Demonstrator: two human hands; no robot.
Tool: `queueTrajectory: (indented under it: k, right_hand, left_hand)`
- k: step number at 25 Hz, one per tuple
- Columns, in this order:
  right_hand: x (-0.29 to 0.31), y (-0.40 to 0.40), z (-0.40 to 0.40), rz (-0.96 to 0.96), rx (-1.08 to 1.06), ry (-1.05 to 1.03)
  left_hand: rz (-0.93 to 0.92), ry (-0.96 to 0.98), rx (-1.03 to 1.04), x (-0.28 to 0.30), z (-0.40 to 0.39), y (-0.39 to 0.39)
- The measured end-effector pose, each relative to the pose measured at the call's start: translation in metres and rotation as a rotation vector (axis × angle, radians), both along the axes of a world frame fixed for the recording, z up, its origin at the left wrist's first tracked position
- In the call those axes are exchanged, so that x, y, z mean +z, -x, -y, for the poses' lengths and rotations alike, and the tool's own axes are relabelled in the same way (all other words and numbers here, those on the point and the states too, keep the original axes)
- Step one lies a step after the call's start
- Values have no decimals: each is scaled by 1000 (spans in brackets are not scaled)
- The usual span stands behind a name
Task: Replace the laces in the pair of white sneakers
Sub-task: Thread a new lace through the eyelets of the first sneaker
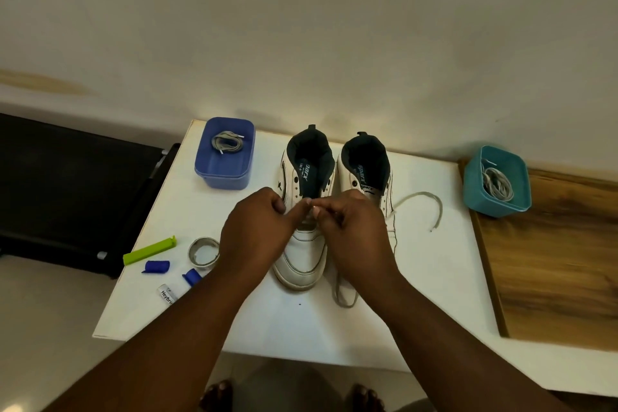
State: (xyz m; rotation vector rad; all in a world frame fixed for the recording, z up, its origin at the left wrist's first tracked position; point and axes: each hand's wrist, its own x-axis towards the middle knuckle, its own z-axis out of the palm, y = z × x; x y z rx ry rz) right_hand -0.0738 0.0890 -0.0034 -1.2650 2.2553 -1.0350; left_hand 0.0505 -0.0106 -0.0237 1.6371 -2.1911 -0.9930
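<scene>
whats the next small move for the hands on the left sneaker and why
Probably feed the lace tip into a low eyelet: both hands, left hand and right hand, pinch something small over the left sneaker, whose upper eyelets look empty. The right sneaker already trails a lace.

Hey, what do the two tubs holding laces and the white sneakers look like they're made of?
The blue tub and the teal tub look like moulded plastic: even colour, rounded corners, thin rims, a dull sheen. The left sneaker looks like smooth leather or a synthetic imitation, going by the stitched panels and soft shine on its toe; I cannot tell which. The right sneaker seems to match.
</scene>
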Motion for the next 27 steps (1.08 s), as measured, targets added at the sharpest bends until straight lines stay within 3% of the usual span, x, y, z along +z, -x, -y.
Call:
queueTrajectory:
  k: [5, 9, 13, 21, 27]
  right_hand:
    - [-6, -3, 1, -184, -9, 45]
    - [-9, -10, 3, -264, 77, 29]
    - [-7, -11, 4, -101, 24, 59]
    - [-6, -3, 6, 204, 19, 12]
    - [-11, -5, 7, 280, -28, 68]
  left_hand:
    - [-150, 21, -102, 6, 7, -1]
    - [-220, -89, -131, 12, 10, -5]
    - [-305, -329, -146, 17, 5, -7]
    - [-425, -496, -33, 10, 8, -7]
    - [-432, -496, -44, 13, 8, -10]
